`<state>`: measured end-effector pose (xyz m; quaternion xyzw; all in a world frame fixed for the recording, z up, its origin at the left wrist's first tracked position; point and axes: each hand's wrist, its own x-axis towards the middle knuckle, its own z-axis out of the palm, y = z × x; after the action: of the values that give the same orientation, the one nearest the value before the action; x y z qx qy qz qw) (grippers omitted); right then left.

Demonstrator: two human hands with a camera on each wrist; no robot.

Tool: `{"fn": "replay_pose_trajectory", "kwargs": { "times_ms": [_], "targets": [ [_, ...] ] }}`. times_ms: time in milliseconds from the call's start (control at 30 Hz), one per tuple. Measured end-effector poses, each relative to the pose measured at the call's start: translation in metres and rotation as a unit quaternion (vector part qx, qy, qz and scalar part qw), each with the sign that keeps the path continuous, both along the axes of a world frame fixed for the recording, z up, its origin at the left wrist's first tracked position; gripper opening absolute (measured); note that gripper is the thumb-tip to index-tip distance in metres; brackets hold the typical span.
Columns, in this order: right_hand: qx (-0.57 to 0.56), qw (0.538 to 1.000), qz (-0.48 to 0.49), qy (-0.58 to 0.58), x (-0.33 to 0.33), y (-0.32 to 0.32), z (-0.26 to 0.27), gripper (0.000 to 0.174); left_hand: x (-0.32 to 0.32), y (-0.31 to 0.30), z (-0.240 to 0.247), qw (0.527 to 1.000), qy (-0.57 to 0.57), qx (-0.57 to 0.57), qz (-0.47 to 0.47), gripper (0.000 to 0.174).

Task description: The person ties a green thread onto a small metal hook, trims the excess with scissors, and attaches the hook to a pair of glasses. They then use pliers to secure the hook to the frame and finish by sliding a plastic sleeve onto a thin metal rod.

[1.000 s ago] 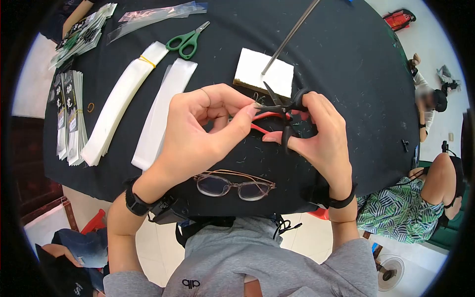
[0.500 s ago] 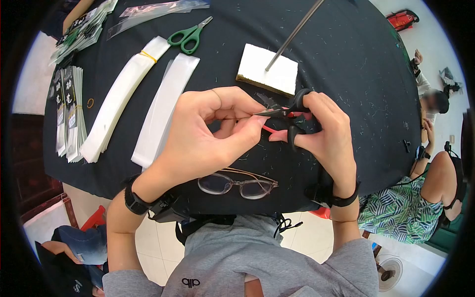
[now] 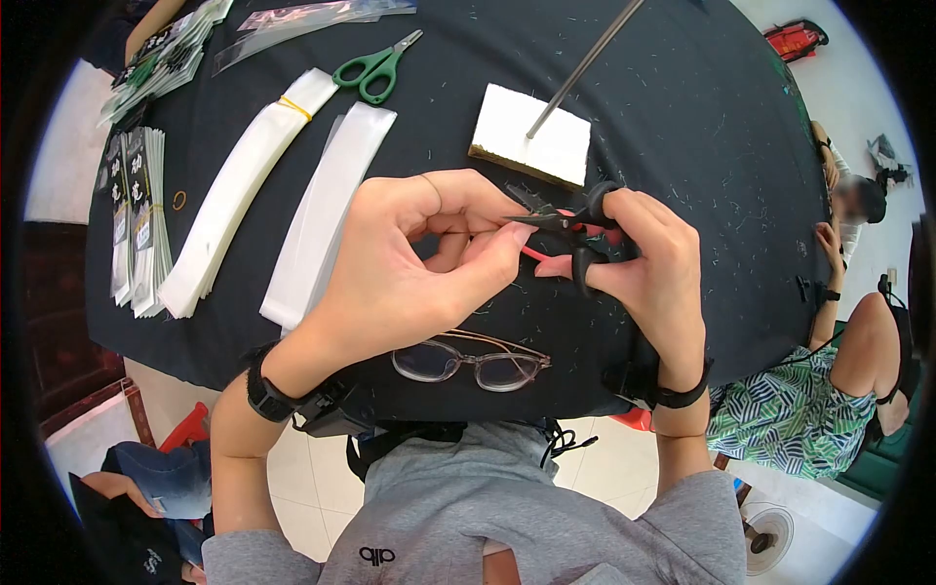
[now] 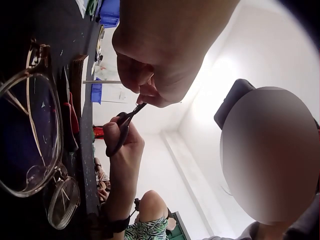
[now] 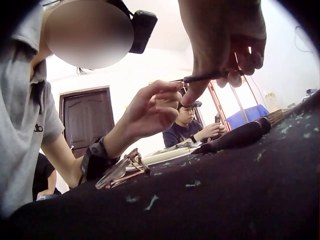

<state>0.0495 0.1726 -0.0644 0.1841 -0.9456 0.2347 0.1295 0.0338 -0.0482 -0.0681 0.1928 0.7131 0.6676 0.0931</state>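
Observation:
My left hand point(image 3: 409, 253) pinches a tiny thing between thumb and forefinger; the fingertips hide nearly all of it. My right hand point(image 3: 653, 244) holds black-handled scissors point(image 3: 561, 222) by the finger loops, thumb in the lower one. Their blade tips point left, right at the left fingertips, also seen with the scissors point(image 4: 117, 145) in the left wrist view. Beneath the hands lies a red-handled tool point(image 3: 534, 254), partly covered. Eyeglasses point(image 3: 473, 369) lie folded in front of me, below the left hand.
Beyond the hands stands a white-topped block point(image 3: 502, 127) with a metal rod point(image 3: 585, 68) rising from it. To the left lie clear plastic sleeves point(image 3: 229, 200), green scissors point(image 3: 370, 73) and packets point(image 3: 136, 224). Thread scraps point(image 5: 192, 184) litter the black cloth. Other people sit around the table.
The scissor blades were spread wide and have come close together. Both hands have shifted slightly right in the head view. The left hand keeps its pinch.

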Motion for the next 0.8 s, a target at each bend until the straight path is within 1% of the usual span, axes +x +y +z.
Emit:
{"fn": "replay_pose_trajectory", "kwargs": {
  "times_ms": [100,200,300,433,533,633,700,733,800],
  "targets": [
    [-0.010,1.000,0.001,0.003,0.000,-0.002,0.002,0.042,0.001,0.003,0.003,0.999,-0.028,0.013,0.021,0.008],
    [-0.001,1.000,-0.008,0.009,0.001,0.000,-0.001,0.041,0.001,0.004,0.001,0.999,-0.022,0.023,0.033,0.007],
    [-0.013,1.000,-0.005,0.007,0.002,-0.003,0.001,0.041,0.001,0.000,0.002,1.000,-0.006,0.011,0.014,0.008],
    [-0.006,1.000,-0.007,0.004,0.002,-0.001,0.002,0.041,0.001,0.001,-0.002,1.000,-0.004,0.016,0.022,0.007],
    [0.004,0.999,-0.023,0.030,0.004,0.001,0.001,0.043,0.000,0.000,-0.001,1.000,0.001,0.002,0.019,0.007],
    [-0.011,0.999,-0.050,0.014,0.004,0.000,0.008,0.047,-0.002,0.001,-0.002,0.999,-0.017,0.009,0.028,0.007],
    [-0.045,0.996,-0.065,-0.052,0.003,-0.001,0.011,0.047,-0.002,0.001,-0.003,0.999,-0.017,0.014,0.030,0.008],
    [-0.045,0.995,-0.065,-0.052,0.002,-0.001,0.011,0.047,-0.002,0.001,-0.002,0.999,-0.017,0.014,0.029,0.008],
    [-0.081,0.993,-0.051,-0.063,-0.001,-0.001,0.006,0.058,-0.002,0.001,-0.001,1.000,-0.015,0.008,0.025,0.008]
  ]
}}
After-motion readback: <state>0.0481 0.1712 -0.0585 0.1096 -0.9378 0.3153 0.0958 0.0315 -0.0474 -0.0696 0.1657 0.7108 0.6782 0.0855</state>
